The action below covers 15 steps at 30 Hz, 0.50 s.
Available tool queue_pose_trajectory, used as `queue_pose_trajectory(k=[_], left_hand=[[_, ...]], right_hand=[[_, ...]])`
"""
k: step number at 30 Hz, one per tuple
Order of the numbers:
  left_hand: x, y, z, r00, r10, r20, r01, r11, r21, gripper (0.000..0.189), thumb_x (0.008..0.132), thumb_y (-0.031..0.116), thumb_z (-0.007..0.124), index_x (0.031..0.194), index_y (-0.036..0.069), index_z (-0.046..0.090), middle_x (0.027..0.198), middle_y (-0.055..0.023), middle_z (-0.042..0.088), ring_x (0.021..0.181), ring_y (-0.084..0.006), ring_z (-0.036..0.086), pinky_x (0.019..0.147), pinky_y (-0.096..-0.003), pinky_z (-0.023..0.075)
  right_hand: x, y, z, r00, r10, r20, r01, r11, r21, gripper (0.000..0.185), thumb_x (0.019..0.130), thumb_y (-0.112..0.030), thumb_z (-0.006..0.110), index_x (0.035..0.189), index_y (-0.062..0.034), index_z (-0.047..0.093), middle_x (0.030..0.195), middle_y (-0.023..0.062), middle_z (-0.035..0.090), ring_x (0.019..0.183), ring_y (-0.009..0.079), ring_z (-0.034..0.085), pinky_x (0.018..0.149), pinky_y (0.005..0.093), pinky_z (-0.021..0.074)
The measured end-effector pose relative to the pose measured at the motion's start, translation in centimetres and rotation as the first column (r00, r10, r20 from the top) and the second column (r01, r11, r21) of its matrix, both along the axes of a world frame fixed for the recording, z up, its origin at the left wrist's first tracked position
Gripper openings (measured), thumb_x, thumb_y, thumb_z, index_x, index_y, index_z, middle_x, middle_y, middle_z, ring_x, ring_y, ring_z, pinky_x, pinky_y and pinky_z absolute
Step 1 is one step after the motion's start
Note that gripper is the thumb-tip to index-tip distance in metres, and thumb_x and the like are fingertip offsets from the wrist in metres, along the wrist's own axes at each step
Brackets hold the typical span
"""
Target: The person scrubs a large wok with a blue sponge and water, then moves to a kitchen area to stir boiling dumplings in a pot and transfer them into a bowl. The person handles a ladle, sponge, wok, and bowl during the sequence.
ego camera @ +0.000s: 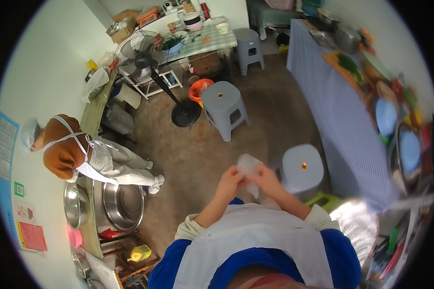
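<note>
A thin, whitish translucent plastic item (248, 164), perhaps a disposable glove or bag, is pinched between both hands in front of my apron. My left hand (232, 179) has its fingertips closed on the item's left edge. On the other side, my right hand (263, 177) grips its right part. A loose end of the item hangs below the fingers. Both forearms are bare below pushed-up sleeves. Just right of my right hand stands a grey plastic stool (303, 168).
A co-worker (68, 148) stands at the left bench near large steel basins (123, 206). Ahead are another grey stool (222, 97), an orange bin (199, 89) and a pedestal fan (143, 59). A counter with a striped cloth (332, 108) runs along the right.
</note>
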State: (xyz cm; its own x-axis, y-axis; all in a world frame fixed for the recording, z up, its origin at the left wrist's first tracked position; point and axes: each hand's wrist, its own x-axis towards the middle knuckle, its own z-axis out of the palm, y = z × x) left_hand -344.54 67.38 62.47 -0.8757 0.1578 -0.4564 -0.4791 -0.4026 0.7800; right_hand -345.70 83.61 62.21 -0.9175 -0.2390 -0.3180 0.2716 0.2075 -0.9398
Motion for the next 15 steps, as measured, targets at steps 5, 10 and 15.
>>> queue_pose_trajectory(k=[5, 10, 15], left_hand=[[-13.6, -4.1, -2.7, 0.972, 0.221, 0.077, -0.234, 0.917, 0.322, 0.015, 0.092, 0.013, 0.051, 0.101, 0.002, 0.054, 0.100, -0.0099, 0.060, 0.092, -0.0213, 0.061, 0.080, -0.0364, 0.0511], [-31.8, -7.1, -3.7, 0.969, 0.206, 0.135, -0.245, 0.755, 0.609, 0.013, 0.094, 0.013, 0.045, 0.099, 0.004, 0.053, 0.076, -0.0041, 0.055, 0.067, -0.0158, 0.056, 0.061, -0.0302, 0.0487], [-47.5, -2.3, -1.7, 0.999, 0.036, -0.037, -0.030, 0.988, 0.149, 0.007, 0.091, 0.016, 0.055, 0.091, 0.009, 0.053, 0.062, 0.0033, 0.044, 0.054, -0.0098, 0.046, 0.050, -0.0252, 0.0410]], right_hand=[[-15.3, -1.9, -1.3, 0.918, -0.135, 0.374, 0.377, 0.594, -0.711, 0.010, 0.085, -0.013, 0.059, 0.082, -0.0040, 0.056, 0.083, 0.0067, 0.059, 0.076, 0.0175, 0.057, 0.071, 0.0319, 0.0479], [-29.2, 0.3, -3.5, 0.818, -0.166, 0.550, 0.575, 0.220, -0.788, 0.003, 0.087, -0.005, 0.053, 0.086, -0.0027, 0.053, 0.084, 0.0081, 0.059, 0.076, 0.0191, 0.058, 0.070, 0.0335, 0.0488], [-39.4, 5.6, -1.5, 0.789, -0.514, 0.336, 0.585, 0.464, -0.665, 0.022, 0.086, -0.007, 0.055, 0.107, -0.0030, 0.052, 0.102, 0.0109, 0.057, 0.087, 0.0198, 0.056, 0.074, 0.0333, 0.0486]])
